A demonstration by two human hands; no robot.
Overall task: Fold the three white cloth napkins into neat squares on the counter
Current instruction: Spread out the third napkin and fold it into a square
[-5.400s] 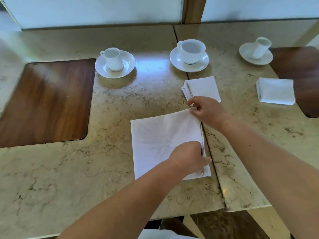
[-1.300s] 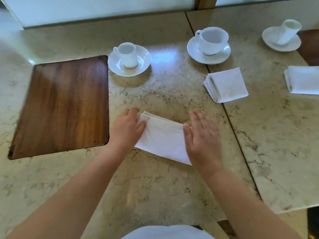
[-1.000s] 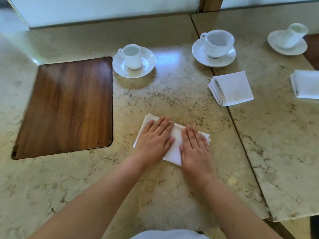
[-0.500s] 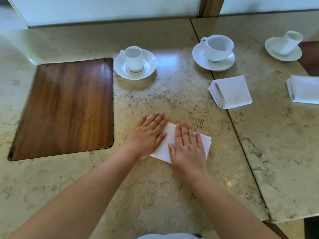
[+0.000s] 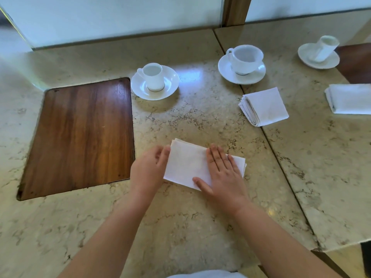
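Three napkins lie on our marble counter [image 5: 180, 227], and we place everything by the near napkin [image 5: 186, 163], the one under our hands. Far to its left, a wood panel [image 5: 80, 135] is set into the stone. Beyond it and a little left stands a small cup [image 5: 153, 79] on a saucer [image 5: 154, 83]. Our left hand [image 5: 148, 169] sits at the near napkin's left edge, fingers lightly bent and touching that edge; whether they pinch the cloth we cannot tell. The near napkin itself lies flat as a folded oblong, slightly skewed, its layered edges showing at the far side. Our right hand [image 5: 222, 175] presses flat on its right half, fingers straight and together, thumb spread toward the near edge. Beyond and to its right a wider cup [image 5: 245, 58] rests on a saucer [image 5: 242, 72], and nearer than that lies a second napkin [image 5: 265, 106], folded square, on the counter seam. Farther right, a third napkin [image 5: 351, 98] lies folded, cut by the frame's edge, with another cup [image 5: 324, 48] and saucer [image 5: 319, 57] beyond it.
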